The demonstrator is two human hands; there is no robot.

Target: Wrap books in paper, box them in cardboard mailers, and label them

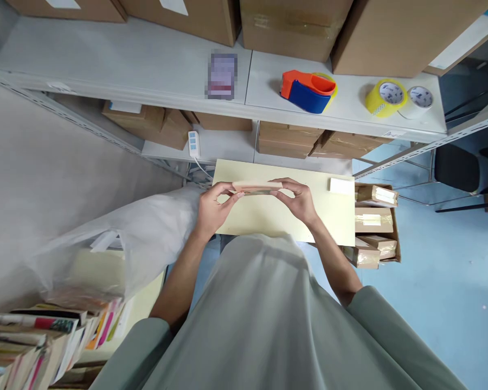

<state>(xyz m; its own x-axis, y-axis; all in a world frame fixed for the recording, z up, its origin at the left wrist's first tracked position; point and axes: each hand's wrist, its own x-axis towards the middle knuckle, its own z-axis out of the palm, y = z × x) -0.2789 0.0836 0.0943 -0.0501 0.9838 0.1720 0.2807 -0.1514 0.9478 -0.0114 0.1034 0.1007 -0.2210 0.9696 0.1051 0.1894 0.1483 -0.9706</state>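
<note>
Both of my hands hold a thin, flat, pinkish-beige item (257, 187) level above a pale yellow tabletop (276, 219). It is tilted nearly edge-on, so whether it is a book or a flat packet cannot be made out. My left hand (212, 210) pinches its left end, thumb below and fingers on top. At the opposite end, my right hand (300, 201) grips it in the same way. A small white block-like object (341, 186) lies on the tabletop to the right.
On the shelf (146, 59) ahead are an orange and blue tape dispenser (308, 92), tape rolls (386, 97) and cardboard boxes (296, 27). A power strip (193, 144) rests lower. Left are a plastic bag (154, 227) and stacked books (36, 341); right, a carton of small boxes (373, 220).
</note>
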